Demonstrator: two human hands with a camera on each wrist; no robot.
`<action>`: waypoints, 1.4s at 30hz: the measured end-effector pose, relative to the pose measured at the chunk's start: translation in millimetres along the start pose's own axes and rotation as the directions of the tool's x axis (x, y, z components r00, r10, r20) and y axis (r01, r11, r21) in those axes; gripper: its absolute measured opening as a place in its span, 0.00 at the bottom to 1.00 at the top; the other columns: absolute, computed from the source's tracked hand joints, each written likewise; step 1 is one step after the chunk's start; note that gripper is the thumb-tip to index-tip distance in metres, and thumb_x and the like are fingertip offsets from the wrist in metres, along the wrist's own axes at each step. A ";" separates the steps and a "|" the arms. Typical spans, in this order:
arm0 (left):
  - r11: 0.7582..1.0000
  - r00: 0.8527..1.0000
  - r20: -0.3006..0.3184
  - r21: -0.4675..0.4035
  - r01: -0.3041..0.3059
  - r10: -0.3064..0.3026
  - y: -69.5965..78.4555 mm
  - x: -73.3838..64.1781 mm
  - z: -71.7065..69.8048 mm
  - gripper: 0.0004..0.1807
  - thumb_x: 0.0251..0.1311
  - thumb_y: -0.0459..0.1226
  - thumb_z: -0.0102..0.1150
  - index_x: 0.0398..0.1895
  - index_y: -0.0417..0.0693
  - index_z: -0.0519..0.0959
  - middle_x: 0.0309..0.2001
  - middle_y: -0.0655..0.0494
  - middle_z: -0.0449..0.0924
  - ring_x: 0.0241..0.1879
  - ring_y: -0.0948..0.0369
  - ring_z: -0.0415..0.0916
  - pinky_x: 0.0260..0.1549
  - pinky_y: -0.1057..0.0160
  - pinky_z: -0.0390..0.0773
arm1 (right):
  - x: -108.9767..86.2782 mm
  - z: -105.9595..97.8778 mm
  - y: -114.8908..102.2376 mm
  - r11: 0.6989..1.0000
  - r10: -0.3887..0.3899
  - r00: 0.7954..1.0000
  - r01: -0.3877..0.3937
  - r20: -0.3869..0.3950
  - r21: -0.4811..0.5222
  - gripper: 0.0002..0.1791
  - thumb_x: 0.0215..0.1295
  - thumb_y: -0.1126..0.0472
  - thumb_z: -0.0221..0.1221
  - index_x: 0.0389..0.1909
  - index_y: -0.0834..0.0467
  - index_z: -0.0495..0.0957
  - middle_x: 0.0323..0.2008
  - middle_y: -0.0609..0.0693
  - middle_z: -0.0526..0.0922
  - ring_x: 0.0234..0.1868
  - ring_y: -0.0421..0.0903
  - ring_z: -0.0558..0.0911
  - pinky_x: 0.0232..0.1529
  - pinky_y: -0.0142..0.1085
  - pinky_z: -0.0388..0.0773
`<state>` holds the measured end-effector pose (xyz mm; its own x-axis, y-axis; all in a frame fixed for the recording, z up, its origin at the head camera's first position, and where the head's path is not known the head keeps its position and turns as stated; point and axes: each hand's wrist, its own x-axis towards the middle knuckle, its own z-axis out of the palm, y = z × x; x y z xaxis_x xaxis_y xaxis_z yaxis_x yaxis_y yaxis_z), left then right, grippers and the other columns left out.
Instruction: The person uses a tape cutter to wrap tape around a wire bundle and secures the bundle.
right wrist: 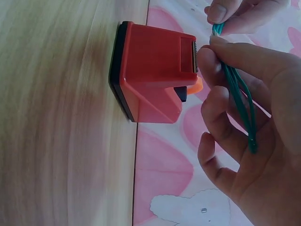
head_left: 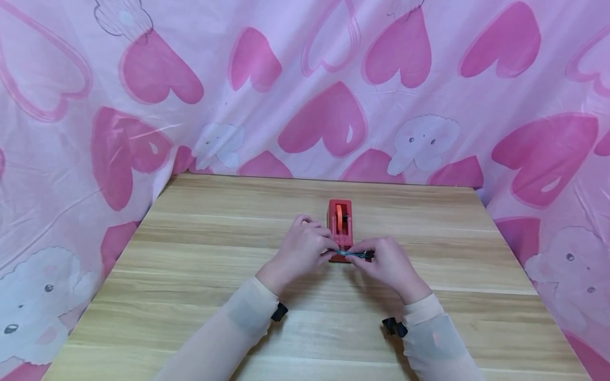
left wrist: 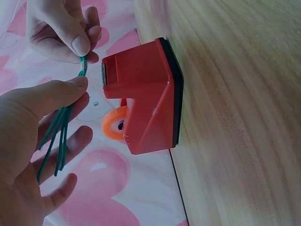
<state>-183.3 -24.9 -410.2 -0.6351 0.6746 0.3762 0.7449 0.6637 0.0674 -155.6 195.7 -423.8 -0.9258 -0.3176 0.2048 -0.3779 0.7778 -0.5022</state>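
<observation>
Left hand (head_left: pixel 305 242) and right hand (head_left: pixel 388 264) pinch a thin green wire bundle (right wrist: pixel 239 101)
It lies between them, a red plastic tape dispenser (left wrist: pixel 148 87) just beyond; likely taping, next needing snug wrapping.

— Is there any writing to read out?
— None legible: no word, brand, label or number in any of the three views.
— Not even on the red tape dispenser (left wrist: pixel 146 84)?
— Its visible sides show nothing readable.
— And the bundle of green strands (right wrist: pixel 241 106)?
— No legible lettering there.
— What about the cloth backdrop (head_left: pixel 214 53)?
— Printed hearts (head_left: pixel 329 116) and white cartoon animals (head_left: pixel 424 137), pictures only, with no readable text.
</observation>
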 end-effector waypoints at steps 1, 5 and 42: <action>1.000 1.000 0.007 0.007 0.011 -0.011 0.5 -0.1 -0.4 0.06 0.53 0.50 0.69 0.34 0.67 0.87 0.34 0.71 0.84 0.40 0.67 0.76 0.55 0.54 0.66 | -0.4 0.4 -0.4 1.000 0.008 1.000 -0.008 -0.002 0.003 0.03 0.54 0.51 0.69 0.31 0.41 0.87 0.28 0.34 0.85 0.22 0.35 0.74 0.24 0.29 0.73; 0.998 0.996 0.053 0.007 0.068 -0.068 2.7 -0.1 -1.2 0.08 0.53 0.53 0.67 0.35 0.68 0.87 0.36 0.71 0.85 0.40 0.67 0.77 0.54 0.54 0.65 | -2.4 2.0 -0.9 1.000 0.017 1.000 -0.017 -0.014 0.003 0.05 0.54 0.51 0.69 0.33 0.40 0.87 0.30 0.35 0.86 0.24 0.35 0.75 0.26 0.29 0.74; 0.443 0.841 0.387 -0.722 0.531 -0.377 -11.5 3.0 5.7 0.04 0.54 0.46 0.69 0.32 0.62 0.87 0.33 0.66 0.85 0.33 0.64 0.76 0.32 0.64 0.76 | -5.3 0.8 5.3 0.935 0.161 0.986 -0.141 -0.034 0.325 0.11 0.56 0.40 0.64 0.38 0.37 0.84 0.37 0.36 0.85 0.30 0.43 0.81 0.31 0.34 0.80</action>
<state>-194.9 -28.7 -415.2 -0.8944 0.4422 -0.0669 0.1398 0.4187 0.8973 -152.7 201.1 -428.2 -0.9740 -0.1700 0.1498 -0.2227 0.5962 -0.7713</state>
